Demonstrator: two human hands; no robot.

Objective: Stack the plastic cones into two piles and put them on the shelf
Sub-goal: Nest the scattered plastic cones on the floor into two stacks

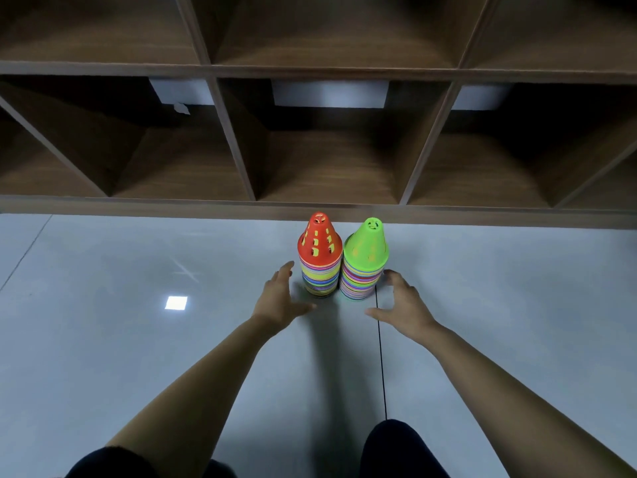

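Two piles of coloured plastic cones stand side by side on the grey floor, just in front of the shelf. The left pile (320,260) has a red cone on top, the right pile (364,265) a green one. My left hand (281,301) hovers spread beside the left pile, a small gap from it. My right hand (403,303) hovers spread beside the right pile, fingertips close to its rims. Neither hand holds anything.
A dark wooden shelf (310,205) with open cubbies spans the whole width behind the piles; its lowest row sits at floor level. Glossy grey floor tiles (138,339) surround the piles. My knees (396,446) show at the bottom edge.
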